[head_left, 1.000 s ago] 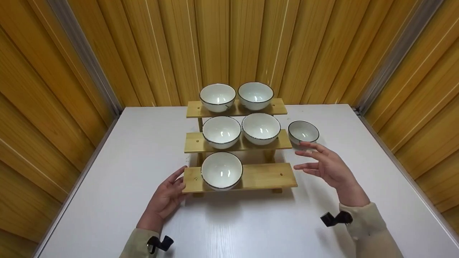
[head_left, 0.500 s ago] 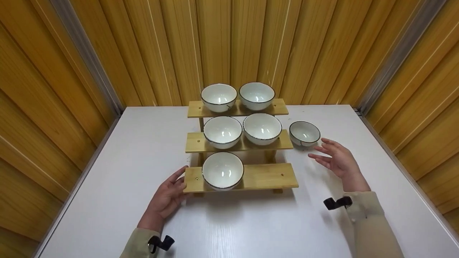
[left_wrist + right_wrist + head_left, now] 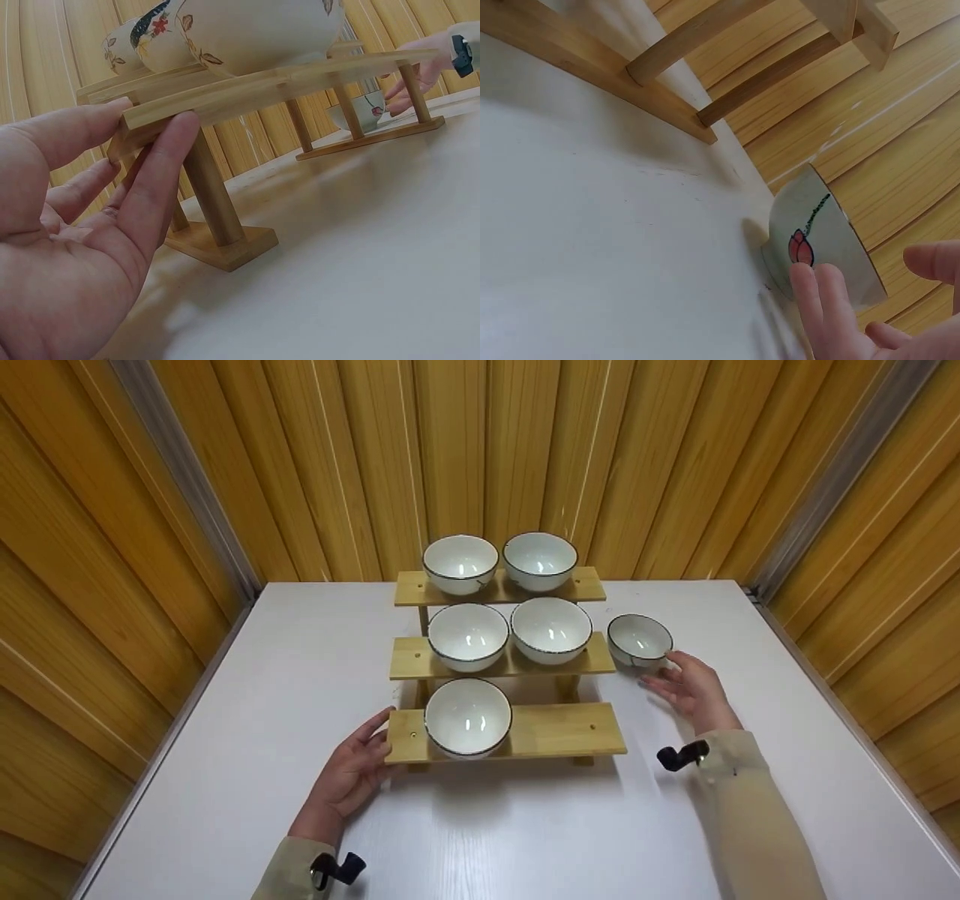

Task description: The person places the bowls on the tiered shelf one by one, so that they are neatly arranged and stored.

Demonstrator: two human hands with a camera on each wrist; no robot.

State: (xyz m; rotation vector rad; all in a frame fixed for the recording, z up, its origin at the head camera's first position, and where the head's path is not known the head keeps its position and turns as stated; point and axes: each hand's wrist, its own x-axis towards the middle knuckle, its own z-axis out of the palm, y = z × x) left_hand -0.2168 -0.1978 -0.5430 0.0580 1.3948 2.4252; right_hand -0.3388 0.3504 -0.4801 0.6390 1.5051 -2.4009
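Observation:
A three-tier wooden display stand (image 3: 562, 727) stands on the white table. My left hand (image 3: 351, 776) holds the left end of its lowest shelf, with fingers (image 3: 169, 146) against the board's edge. A white dark-rimmed bowl (image 3: 469, 718) sits on the left of that shelf. Right of the stand, a smaller bowl (image 3: 637, 639) with a painted red flower rests on the table. My right hand (image 3: 694, 690) is beside this bowl; two fingers (image 3: 832, 292) overlap its outer wall in the right wrist view, and the thumb is apart from it. Whether those fingers touch it, I cannot tell.
Two bowls (image 3: 469, 637) (image 3: 551, 630) stand on the middle shelf. Another two bowls (image 3: 460, 564) (image 3: 540, 561) stand on the top shelf. Wood-patterned panels (image 3: 480, 457) enclose the white table (image 3: 262, 682) at the back and sides.
My right hand first drew back to the right from in front of the small bowl, then moved in close to its right side. The left hand stays on the stand.

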